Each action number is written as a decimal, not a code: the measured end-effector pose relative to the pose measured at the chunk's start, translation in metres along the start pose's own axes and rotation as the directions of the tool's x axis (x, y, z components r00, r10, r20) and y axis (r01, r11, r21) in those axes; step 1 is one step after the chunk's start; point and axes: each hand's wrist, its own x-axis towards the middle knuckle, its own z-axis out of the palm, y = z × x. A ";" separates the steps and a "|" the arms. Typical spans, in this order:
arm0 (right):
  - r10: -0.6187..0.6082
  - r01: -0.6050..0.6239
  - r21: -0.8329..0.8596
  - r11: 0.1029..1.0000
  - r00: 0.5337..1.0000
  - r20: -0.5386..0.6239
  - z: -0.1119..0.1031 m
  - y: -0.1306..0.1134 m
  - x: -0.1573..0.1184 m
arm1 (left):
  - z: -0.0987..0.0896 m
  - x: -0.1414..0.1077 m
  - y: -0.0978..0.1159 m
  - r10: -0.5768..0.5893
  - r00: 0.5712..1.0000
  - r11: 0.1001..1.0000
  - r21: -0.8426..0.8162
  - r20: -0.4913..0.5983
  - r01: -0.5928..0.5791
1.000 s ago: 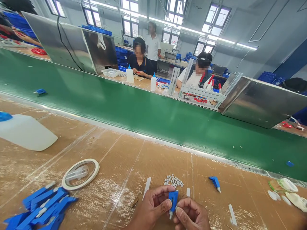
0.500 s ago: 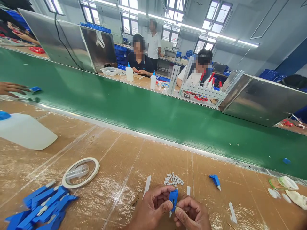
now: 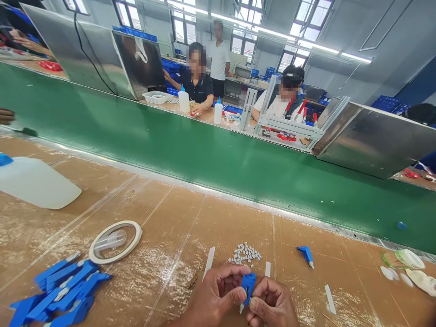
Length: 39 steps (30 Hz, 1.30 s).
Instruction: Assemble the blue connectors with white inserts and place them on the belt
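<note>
Near the tabletop's [image 3: 143, 284] front edge, the left hand [image 3: 218, 294] is clamping a blue part [image 3: 249, 283]; the right hand [image 3: 273, 301] is pinching its lower side, probably adjusting; continuing is likely requiring steady alignment.

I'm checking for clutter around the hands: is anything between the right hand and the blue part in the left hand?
Nothing visible: the right hand is at the lower end of the blue part, which the left hand holds. Whether the right pinches something tiny is hidden. The grey bits lie beyond both hands.
</note>
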 end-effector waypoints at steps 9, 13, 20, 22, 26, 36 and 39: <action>0.043 -0.042 0.064 0.997 0.999 -0.014 0.008 -0.004 -0.001 | 0.002 -0.001 0.004 -0.016 0.999 0.999 -0.051 0.045 0.018; 0.052 -0.049 0.058 0.997 0.997 -0.061 0.008 0.001 0.000 | 0.002 -0.001 0.007 -0.022 0.999 0.999 -0.029 0.043 0.023; -0.042 0.043 0.003 0.999 0.989 -0.144 -0.005 0.002 0.003 | 0.001 0.006 0.015 -0.015 1.000 0.982 0.190 -0.024 0.020; -0.067 0.063 -0.026 0.998 0.986 -0.152 -0.012 -0.006 0.001 | -0.006 0.030 0.021 0.034 0.995 0.940 0.340 -0.098 0.001; -0.134 0.118 -0.093 0.989 0.974 -0.184 -0.021 -0.015 -0.003 | -0.025 0.120 0.053 0.277 0.930 0.612 0.791 -0.239 0.021; -0.329 0.301 -0.152 0.941 0.919 -0.218 -0.017 -0.015 -0.001 | -0.025 0.205 0.089 0.398 0.875 0.380 0.918 -0.274 0.115; -0.373 0.350 -0.132 0.927 0.888 -0.269 -0.018 -0.014 -0.009 | 0.027 0.184 0.063 0.235 0.972 0.328 0.938 0.031 -0.110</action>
